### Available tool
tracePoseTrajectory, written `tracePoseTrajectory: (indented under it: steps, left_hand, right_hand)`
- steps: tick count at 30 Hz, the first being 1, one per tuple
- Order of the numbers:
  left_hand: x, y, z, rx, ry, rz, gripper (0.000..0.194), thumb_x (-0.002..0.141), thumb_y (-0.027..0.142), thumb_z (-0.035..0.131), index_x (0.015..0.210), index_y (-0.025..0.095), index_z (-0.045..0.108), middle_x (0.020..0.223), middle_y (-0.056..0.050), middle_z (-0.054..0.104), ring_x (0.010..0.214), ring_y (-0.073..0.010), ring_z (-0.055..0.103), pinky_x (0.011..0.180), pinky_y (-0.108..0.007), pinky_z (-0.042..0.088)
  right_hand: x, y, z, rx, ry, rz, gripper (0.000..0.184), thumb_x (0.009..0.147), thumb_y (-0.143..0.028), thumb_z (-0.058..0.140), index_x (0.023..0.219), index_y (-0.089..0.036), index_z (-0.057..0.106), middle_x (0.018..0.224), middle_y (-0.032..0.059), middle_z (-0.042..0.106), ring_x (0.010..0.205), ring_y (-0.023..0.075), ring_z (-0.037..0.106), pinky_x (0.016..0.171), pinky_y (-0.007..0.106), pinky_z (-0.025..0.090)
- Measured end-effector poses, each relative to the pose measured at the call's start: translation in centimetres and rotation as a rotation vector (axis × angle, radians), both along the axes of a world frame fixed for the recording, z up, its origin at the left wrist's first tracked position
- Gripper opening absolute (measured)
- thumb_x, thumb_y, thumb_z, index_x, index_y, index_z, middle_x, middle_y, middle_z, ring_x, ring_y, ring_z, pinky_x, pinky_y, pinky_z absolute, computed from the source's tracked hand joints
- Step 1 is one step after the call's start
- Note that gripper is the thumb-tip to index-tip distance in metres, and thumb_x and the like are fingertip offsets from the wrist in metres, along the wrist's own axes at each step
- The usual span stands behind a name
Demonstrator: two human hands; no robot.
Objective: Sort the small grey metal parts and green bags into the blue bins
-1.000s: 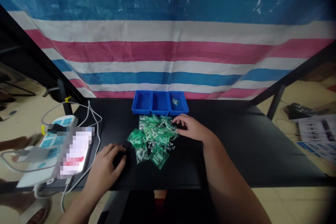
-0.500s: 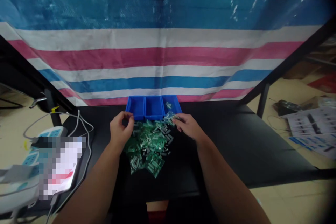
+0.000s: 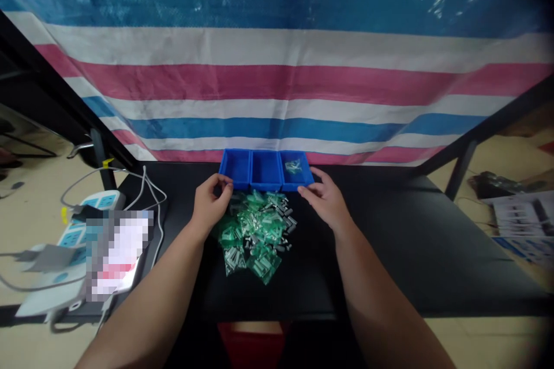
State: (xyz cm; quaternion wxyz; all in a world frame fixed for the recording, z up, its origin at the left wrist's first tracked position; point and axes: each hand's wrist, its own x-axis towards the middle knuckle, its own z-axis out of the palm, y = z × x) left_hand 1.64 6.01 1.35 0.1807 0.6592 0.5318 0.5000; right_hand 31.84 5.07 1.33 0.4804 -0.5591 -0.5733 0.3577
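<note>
Bags of small metal parts (image 3: 255, 236), some green-tinted and some clear, lie heaped at the middle of the black desk (image 3: 389, 253), directly below the blue three-compartment tray (image 3: 266, 170) near its far edge. One small clear bag (image 3: 293, 166) sits in the right compartment. My left grip (image 3: 212, 204) is at the tray's front edge by the left compartment, its fingers curled and pressed together; I cannot tell whether they pinch anything. My right grip (image 3: 324, 202) is loosely spread, with its fingertips just beside the tray's right corner and nothing visible in it. To the left of the frame are a white power strip (image 3: 93, 225), white cables (image 3: 160, 225) and a pixelated device (image 3: 119, 253). A blue, white and pink striped tarp (image 3: 277, 86) fills the top of the frame, and printed sheets (image 3: 523, 216) lie on the floor at right.
</note>
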Motion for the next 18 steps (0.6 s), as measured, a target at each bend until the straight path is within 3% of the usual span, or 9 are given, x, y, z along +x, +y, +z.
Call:
tracePoseTrajectory:
  steps: [2,4,7,10,12,15,18]
  left_hand:
    - [-0.1,0.0,-0.1,-0.016,-0.004,-0.01,0.015,0.088,0.03,0.06,0.089,0.017,0.069,0.069,0.001,0.058,0.065,-0.0129,0.055,0.058,-0.021,0.04]
    - [0.0,0.0,-0.1,-0.031,-0.002,-0.027,0.015,0.088,0.029,0.06,0.089,0.017,0.069,0.069,0.001,0.058,0.065,-0.0127,0.054,0.059,-0.022,0.041]
    - [0.1,0.0,-0.1,-0.041,0.002,-0.07,0.014,0.088,0.028,0.06,0.089,0.017,0.068,0.068,0.002,0.058,0.065,-0.0124,0.055,0.06,-0.022,0.041]
    - [0.3,-0.1,-0.1,-0.046,0.003,-0.103,0.013,0.088,0.026,0.06,0.088,0.017,0.069,0.066,0.002,0.058,0.064,-0.0124,0.055,0.06,-0.022,0.041]
    - [0.3,-0.1,-0.1,-0.051,-0.004,-0.107,0.013,0.088,0.026,0.059,0.088,0.017,0.069,0.065,0.002,0.058,0.063,-0.0126,0.054,0.059,-0.022,0.041]
    - [0.3,-0.2,0.0,-0.051,-0.017,-0.109,0.013,0.088,0.027,0.059,0.088,0.017,0.069,0.065,0.002,0.058,0.062,-0.0128,0.054,0.059,-0.023,0.041]
    - [0.3,-0.2,0.2,-0.054,-0.02,-0.111,0.014,0.088,0.027,0.059,0.088,0.017,0.069,0.065,0.002,0.058,0.063,-0.0133,0.055,0.059,-0.023,0.041]
  right_hand:
    - [-0.4,-0.5,0.0,0.091,-0.247,0.179,0.042,0.083,-0.04,0.073,0.122,-0.023,0.067,0.08,0.0014,0.065,0.062,0.0137,0.054,0.057,0.027,0.047]
    - [-1.2,-0.9,-0.1,0.16,-0.431,0.286,0.031,0.086,-0.034,0.069,0.115,-0.025,0.072,0.092,0.0045,0.065,0.07,0.0156,0.057,0.063,0.028,0.049]
    - [-2.5,-1.0,-0.5,0.189,-0.561,0.254,0.036,0.088,-0.028,0.064,0.125,-0.026,0.069,0.106,0.0071,0.064,0.081,0.0186,0.061,0.074,0.032,0.052]
    - [-3.1,-0.5,-1.1,0.171,-0.61,0.218,0.029,0.09,-0.025,0.061,0.116,-0.025,0.074,0.1,0.0067,0.065,0.079,0.0188,0.063,0.075,0.033,0.052]
    - [-3.0,-0.1,-1.4,0.19,-0.568,0.184,0.022,0.091,-0.027,0.06,0.105,-0.024,0.077,0.095,0.0065,0.065,0.077,0.0182,0.062,0.073,0.032,0.052]
    - [-2.7,0.3,-1.7,0.197,-0.341,0.077,0.02,0.09,-0.037,0.065,0.092,-0.02,0.075,0.085,0.0056,0.065,0.067,0.0163,0.06,0.064,0.031,0.051]
    - [-2.3,0.4,-1.7,0.046,-0.014,0.036,0.03,0.085,-0.049,0.069,0.087,-0.019,0.069,0.069,-0.0003,0.059,0.049,0.012,0.053,0.047,0.026,0.044]
